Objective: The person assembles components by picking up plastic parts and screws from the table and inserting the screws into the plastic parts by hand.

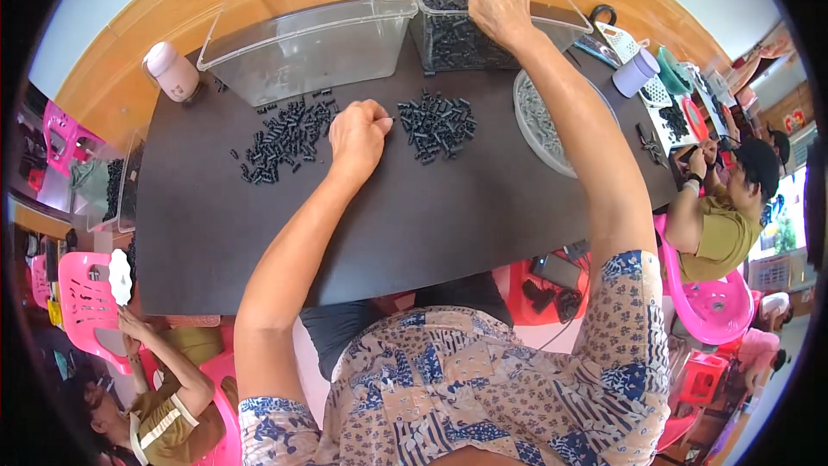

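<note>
My left hand (pixel 356 131) is closed just above the dark table, at the right side of a loose pile of small black tube-like parts (pixel 289 140). What its fingers hold, if anything, is hidden. A second, tighter pile of similar black parts (pixel 435 125) lies to the right of it. My right arm reaches far forward. My right hand (pixel 502 10) is closed over the clear bin of black parts (pixel 461 41), near its front rim. A small dark bit shows at its fingertips, too small to name.
A larger clear bin (pixel 336 52) stands at the back left, beside a pink bottle (pixel 172 73). Under my right forearm is a round tub of pale small pieces (pixel 539 125). A lilac cup (pixel 636 73) and dark pliers-like tool (pixel 649 142) lie right. People sit on both sides.
</note>
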Motion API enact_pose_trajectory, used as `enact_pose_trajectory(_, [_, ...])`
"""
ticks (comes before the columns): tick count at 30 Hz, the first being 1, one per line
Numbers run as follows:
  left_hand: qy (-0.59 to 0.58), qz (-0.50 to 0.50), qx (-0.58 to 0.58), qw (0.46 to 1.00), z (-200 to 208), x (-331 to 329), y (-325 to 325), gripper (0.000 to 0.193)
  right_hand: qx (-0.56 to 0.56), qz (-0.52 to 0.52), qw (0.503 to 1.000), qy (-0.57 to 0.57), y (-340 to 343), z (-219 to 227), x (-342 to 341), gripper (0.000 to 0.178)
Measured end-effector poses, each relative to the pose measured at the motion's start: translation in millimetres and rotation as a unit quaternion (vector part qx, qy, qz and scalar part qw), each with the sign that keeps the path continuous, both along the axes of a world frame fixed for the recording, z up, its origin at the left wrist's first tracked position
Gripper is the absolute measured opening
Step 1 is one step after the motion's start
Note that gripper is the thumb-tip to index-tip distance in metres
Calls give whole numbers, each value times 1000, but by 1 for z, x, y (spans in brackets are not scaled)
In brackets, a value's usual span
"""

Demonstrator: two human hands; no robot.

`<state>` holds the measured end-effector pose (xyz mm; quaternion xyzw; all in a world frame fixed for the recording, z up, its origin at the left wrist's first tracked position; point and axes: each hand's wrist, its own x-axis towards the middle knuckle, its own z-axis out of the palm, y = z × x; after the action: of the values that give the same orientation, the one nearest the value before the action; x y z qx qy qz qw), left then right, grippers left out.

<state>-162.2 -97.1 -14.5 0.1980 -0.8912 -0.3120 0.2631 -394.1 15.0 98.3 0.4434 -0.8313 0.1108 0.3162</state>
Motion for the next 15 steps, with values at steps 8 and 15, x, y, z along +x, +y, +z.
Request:
enact_pose_trajectory(8, [75, -87, 525, 843, 23, 69, 19, 11, -168, 146, 972, 69, 8, -12, 70, 19])
enact_pose_trajectory(15, [136, -69, 582, 799, 25, 107, 33, 16, -84, 282, 949, -112, 7, -75, 148, 9])
